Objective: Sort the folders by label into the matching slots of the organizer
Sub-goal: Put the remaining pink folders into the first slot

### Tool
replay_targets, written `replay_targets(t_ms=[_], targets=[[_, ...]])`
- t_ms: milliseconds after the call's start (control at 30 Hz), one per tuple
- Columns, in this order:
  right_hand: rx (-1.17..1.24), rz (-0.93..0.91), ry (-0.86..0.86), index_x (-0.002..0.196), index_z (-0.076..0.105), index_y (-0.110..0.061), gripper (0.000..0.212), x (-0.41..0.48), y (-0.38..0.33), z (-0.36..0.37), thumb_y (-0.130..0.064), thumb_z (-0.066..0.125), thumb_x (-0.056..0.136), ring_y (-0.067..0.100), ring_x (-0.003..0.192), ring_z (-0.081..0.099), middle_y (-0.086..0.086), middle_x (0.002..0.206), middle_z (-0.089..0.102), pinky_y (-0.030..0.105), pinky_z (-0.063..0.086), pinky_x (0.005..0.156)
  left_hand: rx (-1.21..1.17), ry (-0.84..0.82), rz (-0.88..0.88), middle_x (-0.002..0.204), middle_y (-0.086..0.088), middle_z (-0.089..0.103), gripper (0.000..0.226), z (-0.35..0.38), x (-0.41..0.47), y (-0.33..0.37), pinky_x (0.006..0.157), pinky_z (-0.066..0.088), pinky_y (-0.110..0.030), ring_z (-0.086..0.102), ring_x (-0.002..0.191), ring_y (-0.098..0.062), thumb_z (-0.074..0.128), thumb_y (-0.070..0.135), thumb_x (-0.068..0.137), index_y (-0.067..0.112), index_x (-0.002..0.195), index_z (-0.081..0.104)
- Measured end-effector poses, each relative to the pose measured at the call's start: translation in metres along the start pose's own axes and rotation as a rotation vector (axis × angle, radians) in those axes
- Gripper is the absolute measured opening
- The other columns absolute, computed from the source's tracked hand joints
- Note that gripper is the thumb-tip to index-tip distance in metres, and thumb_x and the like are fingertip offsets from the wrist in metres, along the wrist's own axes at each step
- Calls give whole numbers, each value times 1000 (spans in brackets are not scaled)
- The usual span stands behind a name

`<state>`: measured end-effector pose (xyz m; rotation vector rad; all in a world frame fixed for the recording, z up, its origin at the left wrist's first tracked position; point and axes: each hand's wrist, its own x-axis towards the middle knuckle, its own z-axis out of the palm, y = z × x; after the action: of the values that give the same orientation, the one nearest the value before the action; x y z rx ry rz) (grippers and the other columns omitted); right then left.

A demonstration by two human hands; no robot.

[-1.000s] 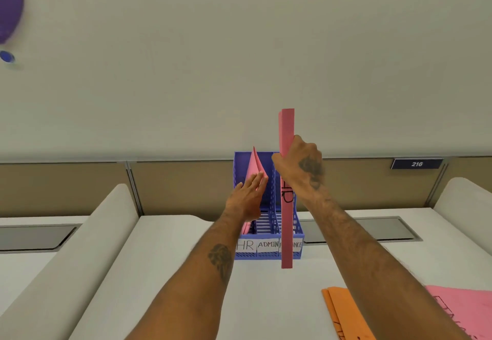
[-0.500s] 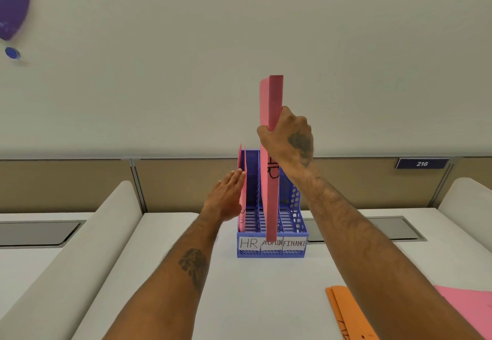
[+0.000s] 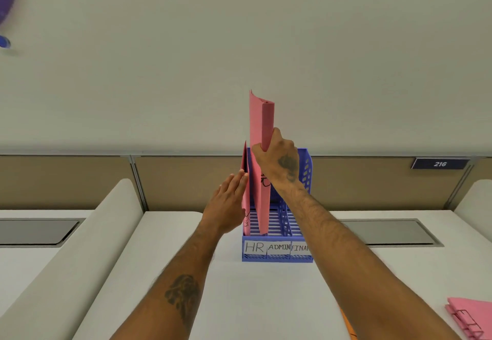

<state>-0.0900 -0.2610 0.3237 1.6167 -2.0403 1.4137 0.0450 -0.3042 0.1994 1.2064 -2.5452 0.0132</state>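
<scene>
White paper labels on the front lip of the blue plastic slotted organizer (image 3: 277, 258) read "HR" (image 3: 254, 247) on the left slot, "ADMIN" (image 3: 278, 247) on the middle slot, and "FINA" (image 3: 299, 248) on the right slot, the rest of that word hidden behind a forearm. At two o'clock from the organizer, a dark rectangular plate (image 3: 439, 163) on the tan partition panel carries the white number "216". Black handwriting marks the upright pink paper folder (image 3: 262, 180) and the pink folder (image 3: 470, 318) at four o'clock, but cannot be read.
</scene>
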Motion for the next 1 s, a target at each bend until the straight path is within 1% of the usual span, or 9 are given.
replay_targets(t_ms=[133, 300, 433, 600, 767, 833, 933, 1000], targets=[[7, 26, -4, 122, 52, -6, 48, -7, 19, 34, -43, 56, 93, 31, 87, 70, 13, 111, 69, 38, 59, 77, -14, 55, 16, 165, 3, -12, 91, 16, 1, -7, 123, 9, -40, -12, 151, -18, 53, 47, 95, 24, 156, -10], [-3, 48, -13, 125, 53, -3, 49, -20, 41, 66, -39, 58, 92, 35, 92, 69, 17, 115, 67, 41, 56, 81, 4, 103, 61, 166, 2, -7, 85, 25, 9, -16, 123, 8, -39, -8, 152, -19, 51, 45, 97, 23, 157, -5], [-16, 94, -28, 126, 53, -3, 51, -29, 53, 81, -41, 55, 94, 36, 93, 69, 17, 116, 67, 41, 56, 81, 6, 156, 89, 166, -1, 0, 82, 30, 10, -23, 124, 9, -38, -2, 153, -19, 52, 42, 97, 19, 158, 2], [-60, 75, -43, 125, 54, -2, 57, -41, 66, 92, -48, 55, 92, 35, 88, 71, 17, 112, 68, 40, 57, 75, -5, 174, 96, 166, -2, 4, 82, 30, 11, -27, 124, 10, -37, 2, 153, -20, 55, 37, 96, 17, 158, 5], [-95, 131, -123, 123, 52, -5, 62, -51, 78, 98, -58, 51, 90, 31, 86, 71, 14, 109, 69, 38, 57, 73, 36, 184, 110, 165, -5, 8, 81, 29, 12, -25, 124, 16, -40, 5, 153, -20, 56, 32, 95, 14, 157, 9], [-129, 152, -171, 123, 51, -7, 62, -55, 82, 100, -60, 50, 90, 28, 86, 70, 11, 108, 68, 36, 56, 71, 42, 182, 101, 165, -5, 8, 82, 28, 11, -25, 124, 14, -39, 5, 153, -20, 57, 31, 94, 13, 157, 8], [-164, 171, -251, 124, 48, -10, 58, -58, 88, 99, -58, 50, 91, 27, 88, 69, 9, 108, 67, 35, 56, 72, 56, 182, 91, 165, -5, 9, 84, 25, 11, -23, 123, 6, -34, 5, 152, -20, 60, 29, 92, 13, 157, 9], [-179, 179, -304, 124, 46, -11, 55, -58, 88, 97, -55, 51, 92, 27, 89, 68, 9, 108, 66, 35, 55, 72, 63, 175, 87, 165, -5, 10, 85, 22, 10, -21, 123, 8, -34, 6, 152, -20, 61, 29, 91, 13, 157, 10]])
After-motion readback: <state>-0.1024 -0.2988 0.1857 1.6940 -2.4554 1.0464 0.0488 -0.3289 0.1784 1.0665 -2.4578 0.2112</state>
